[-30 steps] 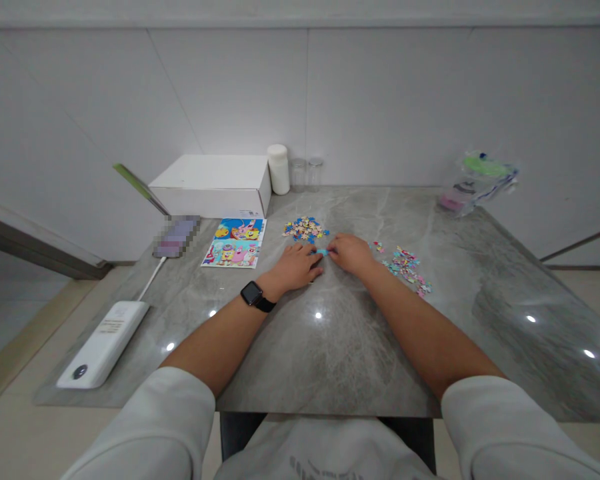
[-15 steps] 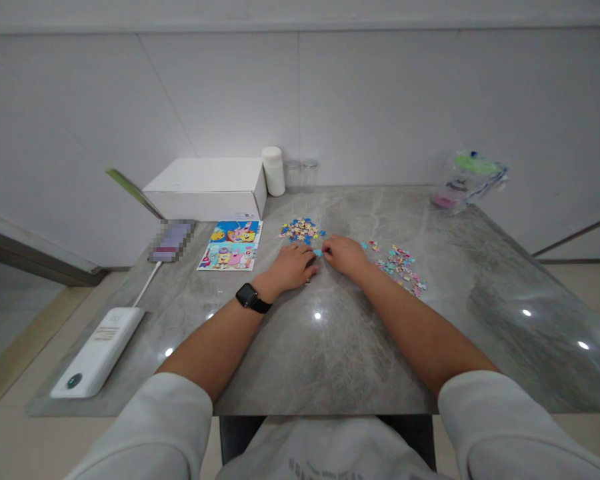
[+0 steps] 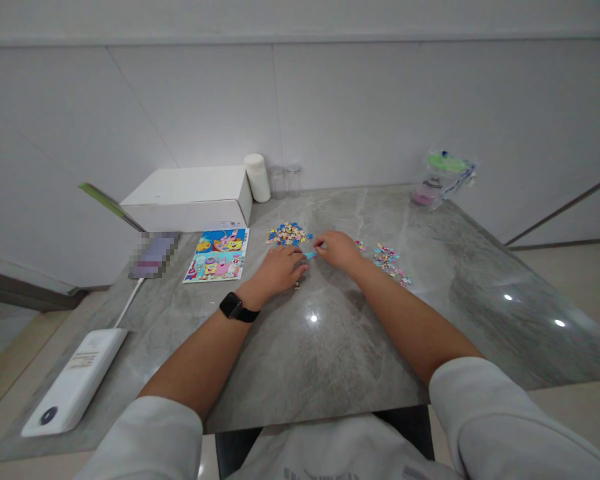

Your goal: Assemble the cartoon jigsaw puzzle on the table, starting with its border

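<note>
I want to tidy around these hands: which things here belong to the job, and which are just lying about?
Part of the job, it seems:
- light-blue piece between left hand and right hand
- heaped puzzle pieces
- scattered puzzle pieces
- cartoon picture sheet

Lying about:
- white box
- white bottle
- two clear glasses
- plastic bag
- white power bank
- cable
- blurred device

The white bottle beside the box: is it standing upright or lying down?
Upright: the white bottle stands on its base, its rounded top upward.
</note>
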Motion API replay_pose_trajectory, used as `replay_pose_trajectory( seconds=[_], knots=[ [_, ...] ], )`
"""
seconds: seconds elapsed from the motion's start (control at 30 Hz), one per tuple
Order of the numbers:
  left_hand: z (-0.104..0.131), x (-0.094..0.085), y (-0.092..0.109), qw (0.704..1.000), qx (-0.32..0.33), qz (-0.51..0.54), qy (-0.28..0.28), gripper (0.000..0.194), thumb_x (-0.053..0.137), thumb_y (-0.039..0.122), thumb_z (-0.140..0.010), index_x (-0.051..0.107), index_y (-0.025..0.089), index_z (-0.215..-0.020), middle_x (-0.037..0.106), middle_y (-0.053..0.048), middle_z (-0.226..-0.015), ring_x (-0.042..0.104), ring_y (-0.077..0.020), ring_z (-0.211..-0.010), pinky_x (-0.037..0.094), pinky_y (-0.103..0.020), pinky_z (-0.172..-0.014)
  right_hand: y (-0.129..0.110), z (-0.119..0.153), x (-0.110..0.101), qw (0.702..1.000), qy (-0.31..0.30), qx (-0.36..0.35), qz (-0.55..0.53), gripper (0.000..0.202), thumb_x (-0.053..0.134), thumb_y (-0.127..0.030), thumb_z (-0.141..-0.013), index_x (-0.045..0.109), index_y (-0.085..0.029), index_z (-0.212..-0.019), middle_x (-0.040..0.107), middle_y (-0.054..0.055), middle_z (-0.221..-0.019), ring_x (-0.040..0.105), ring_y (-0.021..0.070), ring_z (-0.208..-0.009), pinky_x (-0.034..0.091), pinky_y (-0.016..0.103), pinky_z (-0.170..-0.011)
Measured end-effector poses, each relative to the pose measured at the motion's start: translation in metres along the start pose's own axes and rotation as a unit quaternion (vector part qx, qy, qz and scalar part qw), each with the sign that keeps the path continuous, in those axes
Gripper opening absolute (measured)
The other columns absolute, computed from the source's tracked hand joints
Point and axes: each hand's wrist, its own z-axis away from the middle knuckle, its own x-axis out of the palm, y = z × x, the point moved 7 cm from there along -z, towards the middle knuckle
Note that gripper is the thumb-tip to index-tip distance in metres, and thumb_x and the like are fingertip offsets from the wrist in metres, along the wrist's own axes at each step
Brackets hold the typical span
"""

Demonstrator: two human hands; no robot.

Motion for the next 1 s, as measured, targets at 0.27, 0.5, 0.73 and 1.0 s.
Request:
replay_pose_trajectory(
  seconds=[0.27,0.5,0.73,1.0],
  knots=[
    [0.0,-0.031,0.025,0.998,0.037,0.012,0.05,0.029,0.059,0.035,-0.105,0.074,0.023,-0.127,0.074,-0.01,-0.127,0.066,-0.0293,-0.119,0.049,-0.049,-0.107,0.05,-0.002,-0.071,0.984,0.151,0.051,-0.084,0.031,0.072,-0.022,-0.088,0.078,-0.02,-0.118,0.08,0.006,-0.109,0.069,0.0204,-0.088,0.052,0.035,-0.094],
    [0.008,-0.033,0.07,0.995,0.097,-0.007,-0.007,0.029,0.061,0.034,-0.105,0.074,0.022,-0.128,0.074,-0.01,-0.122,0.066,-0.0289,-0.114,0.051,-0.047,-0.102,0.095,0.012,-0.103,0.964,0.213,0.122,-0.099,0.028,0.066,-0.029,-0.091,0.078,-0.021,-0.116,0.08,0.007,-0.104,0.069,0.0206,-0.085,0.053,0.036,-0.09],
    [0.016,-0.013,0.11,0.985,0.156,-0.026,-0.067,0.024,0.064,0.032,-0.103,0.075,0.02,-0.122,0.072,-0.011,-0.117,0.064,-0.0276,-0.109,0.051,-0.043,-0.096,0.126,0.055,-0.082,0.981,0.13,0.135,-0.047,0.028,0.067,-0.03,-0.092,0.079,-0.021,-0.115,0.081,0.006,-0.103,0.069,0.0197,-0.083,0.053,0.034,-0.088],
    [0.014,0.013,0.11,0.99,0.118,-0.055,-0.061,0.02,0.059,0.03,-0.104,0.076,0.019,-0.109,0.07,-0.012,-0.112,0.061,-0.0308,-0.109,0.048,-0.045,-0.09,0.129,0.108,-0.056,0.99,0.074,0.124,-0.002,0.022,0.066,-0.024,-0.094,0.08,-0.02,-0.111,0.079,0.009,-0.108,0.069,0.0205,-0.091,0.052,0.033,-0.089]
  ],
)
